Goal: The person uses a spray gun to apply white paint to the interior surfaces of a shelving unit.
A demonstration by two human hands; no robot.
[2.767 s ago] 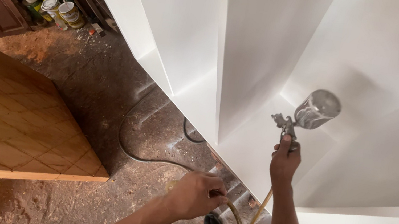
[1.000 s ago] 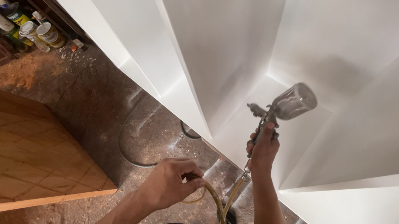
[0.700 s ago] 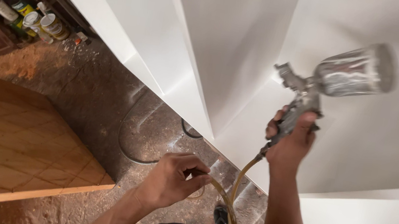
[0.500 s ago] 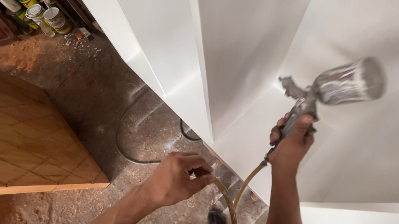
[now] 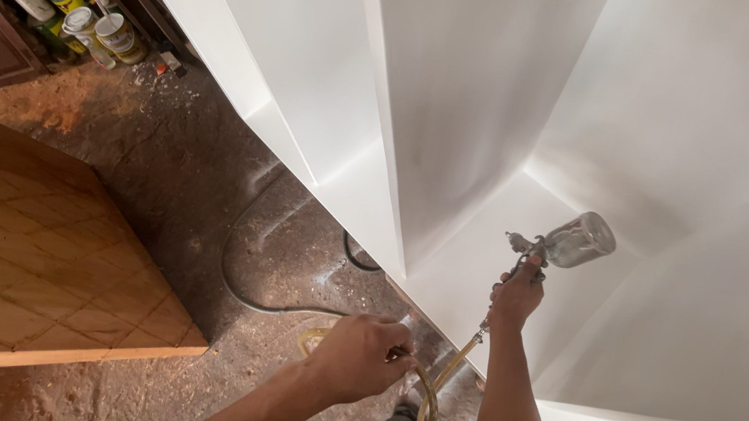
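floor (image 5: pixel 153 143): dusty brown concrete, sawdust
on it: hose (image 5: pixel 234 263) curved, wood panel (image 5: pixel 1 260) left, white cabinet (image 5: pixel 315 79) upright

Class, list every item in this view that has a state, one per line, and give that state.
Metal spray gun with clear cup: raised, gripped by right hand, aimed into white panels.
Yellowish air hose: looped, held by left hand.
Paint cans: lying in dark shelf.
Wooden board: lying flat.

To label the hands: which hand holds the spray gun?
The right hand holds the spray gun against the white panels; the left hand grips only the hose.
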